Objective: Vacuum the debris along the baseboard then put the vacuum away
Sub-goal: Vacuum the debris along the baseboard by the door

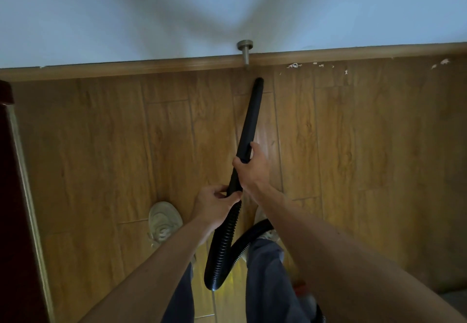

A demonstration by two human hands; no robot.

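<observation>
Vacuum wand (249, 120): black, rigid, tapered; angled down toward the baseboard (151, 66), its nozzle tip on or just above the floor, short of the baseboard and just below the door stopper (245, 53). You have your right hand (249, 167) closed around the wand's lower shaft, and your left hand (217, 202) pinched shut on the joint where wand meets the ribbed hose (223, 244). Hose: loops back from that joint between your legs, passing close to your shoes (163, 223); the vacuum body is not clearly in view. Debris (294, 65): pale scraps lying against the baseboard, to the right of the stopper; a further cluster sits far right along the same baseboard. Wood floor (353, 133): bare between nozzle and scraps. Risks, as judged: sweeping right with the tip held off the baseboard would likely leave scraps in the crease; knocking the stopper could jolt the wand; the hose loop at your feet could snag a shoe and tug the joint loose.
</observation>
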